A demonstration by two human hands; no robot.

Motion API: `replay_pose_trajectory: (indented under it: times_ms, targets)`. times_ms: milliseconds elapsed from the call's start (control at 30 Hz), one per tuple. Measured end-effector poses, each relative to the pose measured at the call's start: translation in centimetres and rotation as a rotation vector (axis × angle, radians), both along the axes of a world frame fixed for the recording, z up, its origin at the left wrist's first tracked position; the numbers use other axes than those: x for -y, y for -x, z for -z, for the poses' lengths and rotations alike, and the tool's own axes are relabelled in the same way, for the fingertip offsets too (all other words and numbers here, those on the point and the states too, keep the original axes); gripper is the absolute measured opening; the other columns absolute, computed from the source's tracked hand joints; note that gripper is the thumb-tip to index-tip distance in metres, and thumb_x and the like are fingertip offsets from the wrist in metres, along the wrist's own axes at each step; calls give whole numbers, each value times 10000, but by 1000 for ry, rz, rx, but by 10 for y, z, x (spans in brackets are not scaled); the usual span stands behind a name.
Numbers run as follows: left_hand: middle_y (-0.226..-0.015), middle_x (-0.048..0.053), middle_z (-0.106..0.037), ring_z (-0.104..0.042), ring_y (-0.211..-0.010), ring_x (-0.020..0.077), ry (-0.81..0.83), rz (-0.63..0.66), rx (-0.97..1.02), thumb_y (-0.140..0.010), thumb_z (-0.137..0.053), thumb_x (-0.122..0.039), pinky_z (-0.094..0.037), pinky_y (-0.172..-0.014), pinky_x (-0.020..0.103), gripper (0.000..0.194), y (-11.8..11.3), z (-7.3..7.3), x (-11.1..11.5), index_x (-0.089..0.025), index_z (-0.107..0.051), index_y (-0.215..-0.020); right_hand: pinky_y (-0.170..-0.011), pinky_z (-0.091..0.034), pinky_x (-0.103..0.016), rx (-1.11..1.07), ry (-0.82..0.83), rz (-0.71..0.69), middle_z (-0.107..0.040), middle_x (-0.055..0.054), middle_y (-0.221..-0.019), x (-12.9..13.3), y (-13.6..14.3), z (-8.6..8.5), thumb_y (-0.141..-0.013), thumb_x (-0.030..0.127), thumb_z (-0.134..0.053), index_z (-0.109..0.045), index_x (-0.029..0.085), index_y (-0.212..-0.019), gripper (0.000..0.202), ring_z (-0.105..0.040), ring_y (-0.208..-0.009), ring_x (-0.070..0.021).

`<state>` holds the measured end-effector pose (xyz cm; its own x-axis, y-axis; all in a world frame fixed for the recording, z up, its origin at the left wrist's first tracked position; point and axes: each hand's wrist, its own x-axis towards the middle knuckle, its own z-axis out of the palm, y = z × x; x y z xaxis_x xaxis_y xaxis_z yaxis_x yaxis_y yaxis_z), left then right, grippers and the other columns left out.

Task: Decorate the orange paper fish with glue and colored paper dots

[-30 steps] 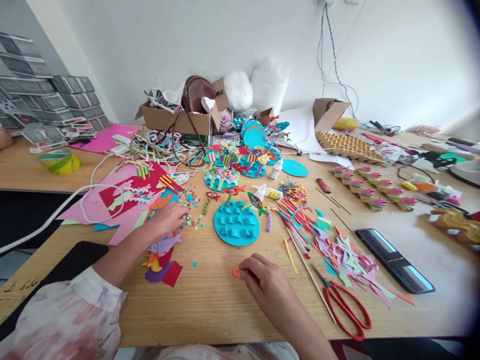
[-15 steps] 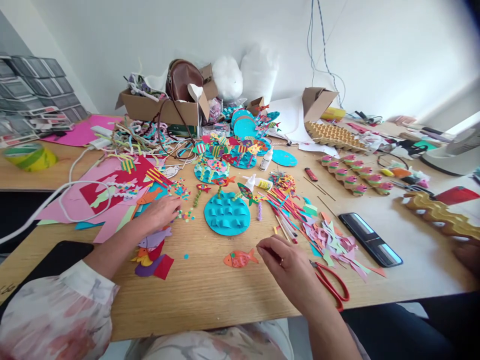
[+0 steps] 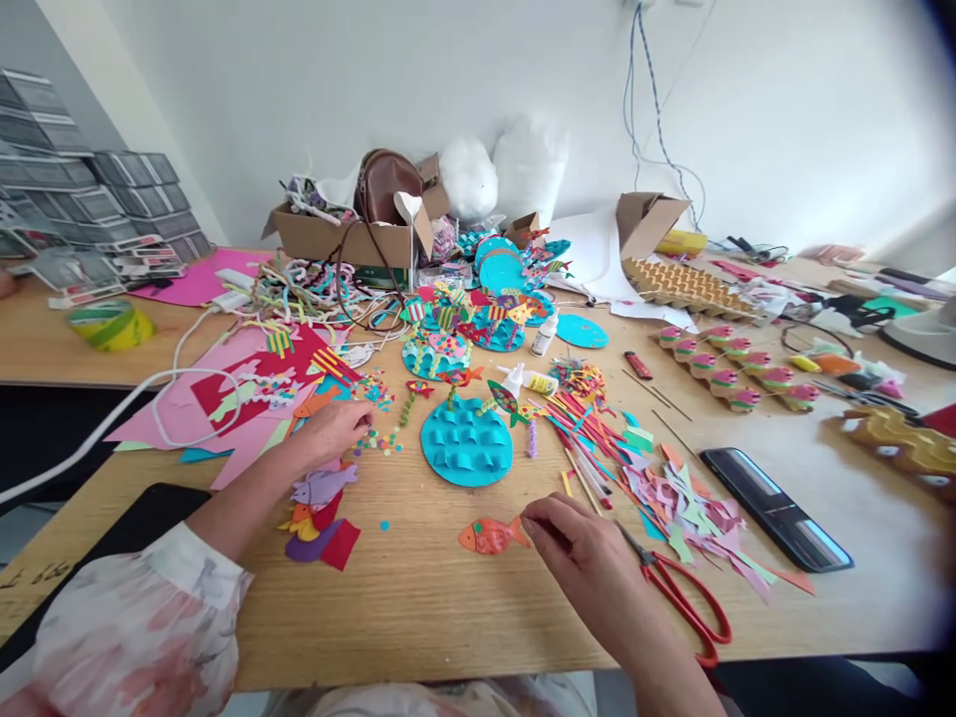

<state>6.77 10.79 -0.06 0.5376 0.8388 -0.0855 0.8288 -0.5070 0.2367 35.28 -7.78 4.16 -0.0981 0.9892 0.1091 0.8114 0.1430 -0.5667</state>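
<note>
An orange paper fish (image 3: 489,538) with a green band and pink markings lies near the table's front edge. At its tail is my right hand (image 3: 572,538), thumb and forefinger pinched on the tail tip. Over on the left, my left hand (image 3: 340,430) reaches to the small coloured paper dots (image 3: 383,440), its fingers closed and pointing down; whatever they may hold is hidden. A blue paper disc (image 3: 467,448) with curled strips stands between the hands. Below my left forearm are purple, yellow and red paper cutouts (image 3: 325,488).
Red-handled scissors (image 3: 687,607) lie beside my right wrist. Paper scraps (image 3: 702,508), a dark phone-like case (image 3: 777,508) and thin coloured strips (image 3: 587,418) are on the right. Glue bottles (image 3: 539,381) stand behind the disc. A white cable (image 3: 112,418) crosses the left side.
The view has shifted, so the table's things appear further right and slightly lower. Both hands stay at about the same spots on the table, with little finger movement.
</note>
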Motion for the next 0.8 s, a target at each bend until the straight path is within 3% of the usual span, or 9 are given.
replay_pose_trajectory:
  times_ms: [200,367,633,800]
  targets:
    - [-697,10,-610,-555,-632,150,20,15,45,-675,-408,-77,-349,-546,219,212,-1,2,2,-187,-563,-766,-579,-411,-239,-10,25,-8,-614,-18,-744,-1,1,1,-860,192,-444,-583,198,-761,171,-572,-658,-132]
    - [-742,20,-643,-581,-688,164,17,26,79,-732,-409,-131,-367,-584,230,201,1,3,-1,-192,-597,-762,-592,-407,-238,-12,52,-20,-610,-13,-751,-3,4,1,-864,190,-442,-578,198,-767,168,-570,-670,-130]
    - [-804,35,-646,-562,-791,186,11,113,54,-721,-465,-161,-397,-695,260,168,14,-8,-3,-202,-628,-732,-585,-419,-248,-7,44,-29,-622,-28,-756,-3,3,1,-859,186,-432,-584,201,-768,177,-577,-664,-138]
    - [-759,42,-596,-538,-745,190,8,105,-4,-711,-498,-162,-397,-662,269,103,21,-1,5,-191,-591,-678,-590,-418,-249,-11,43,-32,-619,-25,-743,-4,4,4,-857,182,-436,-587,198,-764,178,-576,-661,-138]
